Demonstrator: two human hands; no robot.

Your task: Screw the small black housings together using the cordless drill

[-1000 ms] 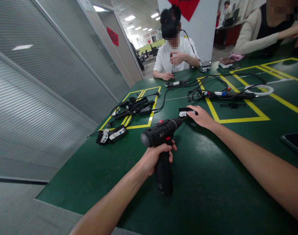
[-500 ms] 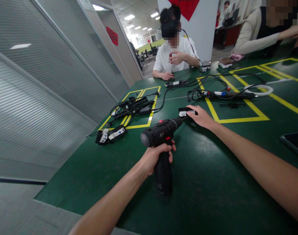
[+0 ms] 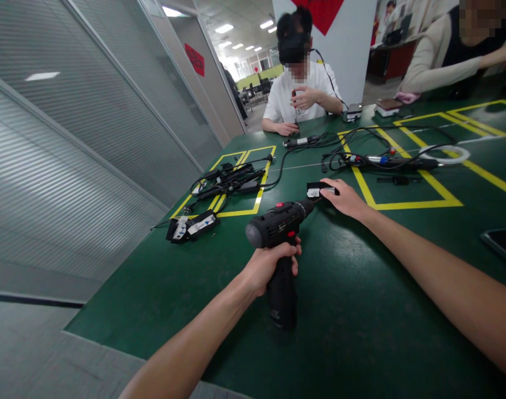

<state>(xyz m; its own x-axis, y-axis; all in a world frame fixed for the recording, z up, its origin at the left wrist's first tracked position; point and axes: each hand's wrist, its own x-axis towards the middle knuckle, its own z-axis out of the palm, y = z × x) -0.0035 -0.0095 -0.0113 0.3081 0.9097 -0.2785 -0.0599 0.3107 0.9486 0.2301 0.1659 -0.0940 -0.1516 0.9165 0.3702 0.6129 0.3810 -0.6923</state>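
My left hand (image 3: 273, 263) is wrapped round the handle of a black cordless drill (image 3: 277, 224) with red buttons. The drill stands upright over the table, its chuck pointing away and to the right. A thin bit at its front comes close to a small black case with a white label (image 3: 313, 192); I cannot tell whether they touch. My right hand (image 3: 340, 197) grips this case from the right, thumb and fingers around its end and partly hiding it. The case lies on the green table (image 3: 352, 310).
Black cabled tools (image 3: 231, 180) lie heaped inside yellow tape at the left, with opened black cases (image 3: 192, 226) nearer. More cabled tools (image 3: 381, 160) and a white ring (image 3: 448, 154) lie at the right. A phone-like slab (image 3: 502, 244) rests at the right edge. A person (image 3: 302, 83) holds a screwdriver opposite.
The whole view has shifted slightly, so everything appears a little farther right. Both hands keep the same grip on the drill and the case.
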